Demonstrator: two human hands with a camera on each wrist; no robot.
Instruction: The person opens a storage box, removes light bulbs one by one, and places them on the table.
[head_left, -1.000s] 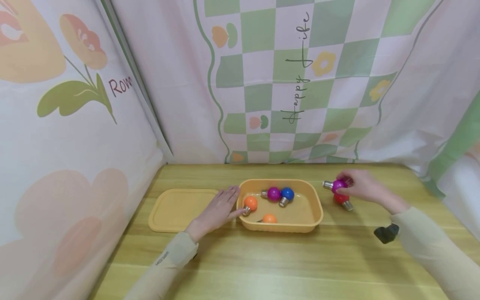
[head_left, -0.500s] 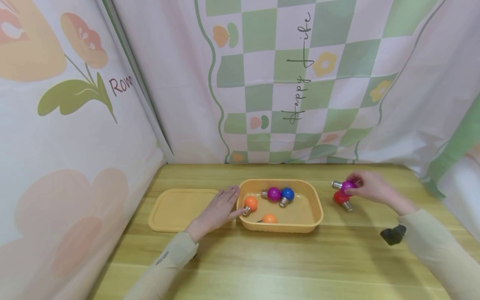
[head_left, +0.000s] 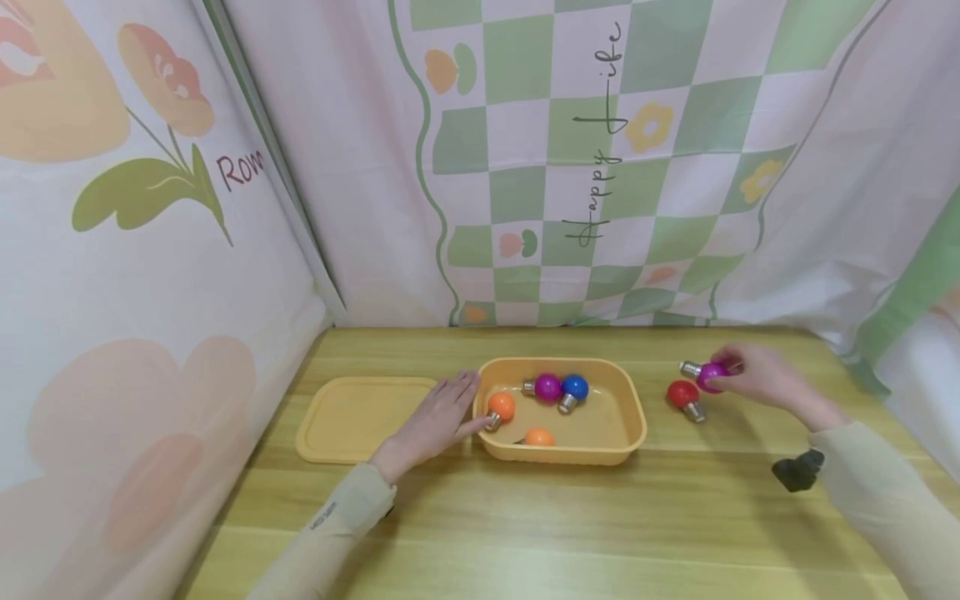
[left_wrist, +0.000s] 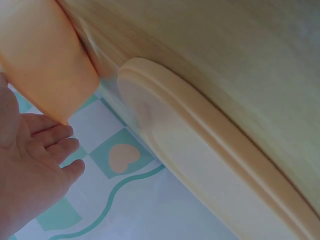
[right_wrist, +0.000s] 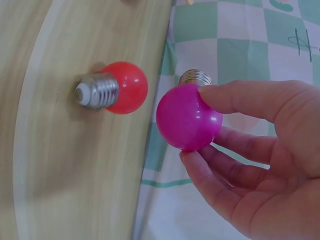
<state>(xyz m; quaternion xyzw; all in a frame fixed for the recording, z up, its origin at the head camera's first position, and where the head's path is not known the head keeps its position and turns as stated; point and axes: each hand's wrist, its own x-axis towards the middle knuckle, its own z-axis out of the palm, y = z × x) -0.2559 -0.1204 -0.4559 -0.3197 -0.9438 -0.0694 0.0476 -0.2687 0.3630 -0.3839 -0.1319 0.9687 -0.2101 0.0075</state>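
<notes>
My right hand [head_left: 757, 377] pinches a purple light bulb [right_wrist: 187, 117] by its round globe, the metal screw base pointing left in the head view. Just beside it, a red light bulb [head_left: 683, 394] lies on the table. My left hand [head_left: 433, 421], fingers extended, rests at the left end of a yellow plastic box [head_left: 637, 425] and touches its rim. Inside the box lie another purple bulb [head_left: 548, 387], a blue bulb [head_left: 575, 387] and two orange bulbs, one orange bulb [head_left: 501, 406] near the left wall and the other [head_left: 539, 437] partly hidden by the front wall.
A flat yellow lid [head_left: 360, 421] lies left of the box, partly covered by my left hand. Behind the wooden table [head_left: 540, 533] hangs a checked green and white curtain [head_left: 577, 167]. Another patterned curtain [head_left: 150, 292] stands along the left side.
My right hand has moved to the right with the purple bulb, away from over the red bulb, which now shows fully. The left hand and the box stay where they were.
</notes>
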